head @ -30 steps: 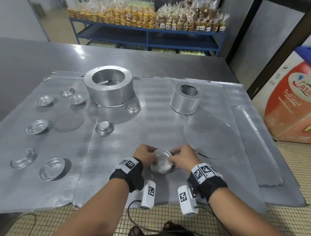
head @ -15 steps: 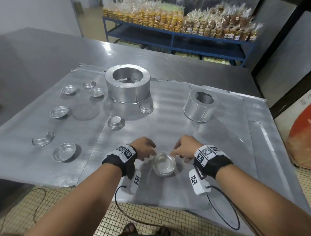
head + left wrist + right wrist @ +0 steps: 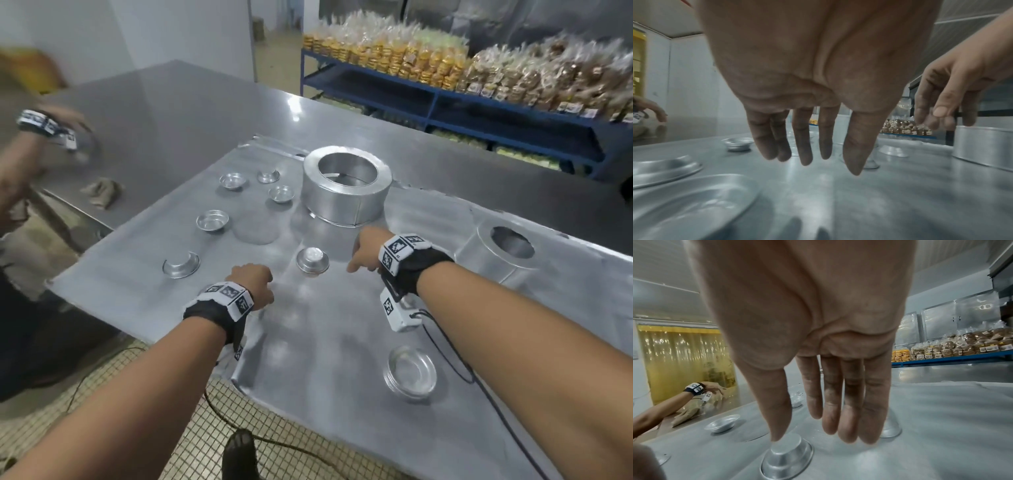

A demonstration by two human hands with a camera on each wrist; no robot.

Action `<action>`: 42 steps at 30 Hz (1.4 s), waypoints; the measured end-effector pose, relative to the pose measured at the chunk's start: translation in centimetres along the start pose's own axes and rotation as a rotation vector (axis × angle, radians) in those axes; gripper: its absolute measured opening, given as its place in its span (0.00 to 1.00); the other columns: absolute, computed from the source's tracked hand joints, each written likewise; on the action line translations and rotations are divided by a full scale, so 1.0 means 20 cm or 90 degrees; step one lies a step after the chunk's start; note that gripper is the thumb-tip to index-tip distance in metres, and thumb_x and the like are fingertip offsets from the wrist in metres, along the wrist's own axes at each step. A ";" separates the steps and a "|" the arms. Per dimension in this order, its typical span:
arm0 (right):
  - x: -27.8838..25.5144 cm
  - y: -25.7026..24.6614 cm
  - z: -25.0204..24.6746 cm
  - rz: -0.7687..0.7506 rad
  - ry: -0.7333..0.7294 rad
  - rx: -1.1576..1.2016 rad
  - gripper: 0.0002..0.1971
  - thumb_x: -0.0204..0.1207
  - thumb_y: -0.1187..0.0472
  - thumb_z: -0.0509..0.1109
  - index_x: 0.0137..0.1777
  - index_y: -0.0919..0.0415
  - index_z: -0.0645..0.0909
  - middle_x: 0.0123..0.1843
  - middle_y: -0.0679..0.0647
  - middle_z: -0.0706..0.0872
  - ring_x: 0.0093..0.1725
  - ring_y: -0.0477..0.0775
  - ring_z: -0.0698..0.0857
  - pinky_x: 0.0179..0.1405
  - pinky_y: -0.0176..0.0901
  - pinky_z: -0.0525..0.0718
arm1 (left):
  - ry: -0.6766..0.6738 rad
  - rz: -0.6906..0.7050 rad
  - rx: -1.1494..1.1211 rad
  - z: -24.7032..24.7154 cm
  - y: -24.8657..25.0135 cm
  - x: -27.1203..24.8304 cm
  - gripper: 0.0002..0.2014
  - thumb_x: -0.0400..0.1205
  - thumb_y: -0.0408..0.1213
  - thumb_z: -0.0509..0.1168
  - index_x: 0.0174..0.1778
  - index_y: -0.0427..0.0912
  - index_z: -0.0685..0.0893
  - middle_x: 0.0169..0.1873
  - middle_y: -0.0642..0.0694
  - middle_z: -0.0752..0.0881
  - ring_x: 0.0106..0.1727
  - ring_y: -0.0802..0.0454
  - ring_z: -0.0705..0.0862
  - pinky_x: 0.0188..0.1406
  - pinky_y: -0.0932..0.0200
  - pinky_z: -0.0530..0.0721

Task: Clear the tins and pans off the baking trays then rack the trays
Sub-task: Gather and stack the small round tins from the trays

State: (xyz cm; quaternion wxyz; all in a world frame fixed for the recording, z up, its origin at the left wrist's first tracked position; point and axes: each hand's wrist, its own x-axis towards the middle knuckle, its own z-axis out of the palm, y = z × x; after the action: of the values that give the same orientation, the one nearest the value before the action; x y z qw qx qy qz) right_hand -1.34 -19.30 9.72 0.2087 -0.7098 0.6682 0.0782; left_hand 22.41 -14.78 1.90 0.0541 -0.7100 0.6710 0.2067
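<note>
Two overlapping baking trays [image 3: 342,428] lie on a steel table. My left hand [image 3: 255,284] [image 3: 809,155] hovers low over the tray, fingers straight and holding nothing. My right hand [image 3: 359,255] [image 3: 824,431] is empty too, fingers straight, just right of an upturned small tin [image 3: 312,260] [image 3: 787,457]. A stack of small tins [image 3: 411,371] sits near the front edge under my right forearm. Further back stand a large ring pan [image 3: 346,185] and a smaller ring pan [image 3: 503,253]. Several loose tins [image 3: 212,221] and a flat disc [image 3: 255,229] lie at the left.
Another person's arm with a wrist band [image 3: 44,126] reaches over the table at the far left, near a crumpled cloth [image 3: 102,192]. A blue shelf of bagged biscuits [image 3: 479,75] stands behind. A second upturned tin [image 3: 890,426] sits beyond my right fingers.
Both hands let go of the stacked tins, which now rest near the front edge. The hands moved forward and left to the upturned tin. The head view swung left.
</note>
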 end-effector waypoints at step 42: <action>0.39 -0.43 0.41 0.154 0.206 0.197 0.42 0.58 0.50 0.85 0.74 0.53 0.74 0.68 0.58 0.81 0.68 0.61 0.81 0.66 0.49 0.81 | -0.121 0.033 -0.794 -0.01 -0.67 0.12 0.17 0.76 0.15 0.60 0.52 0.39 0.80 0.47 0.33 0.81 0.39 0.31 0.87 0.39 0.36 0.91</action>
State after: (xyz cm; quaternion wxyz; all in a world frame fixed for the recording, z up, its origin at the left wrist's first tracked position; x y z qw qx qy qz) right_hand 9.13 -22.90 0.87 0.1941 -0.5877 0.7769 -0.1154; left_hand 35.61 -15.86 -1.43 -0.3153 -0.5703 0.4335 0.6225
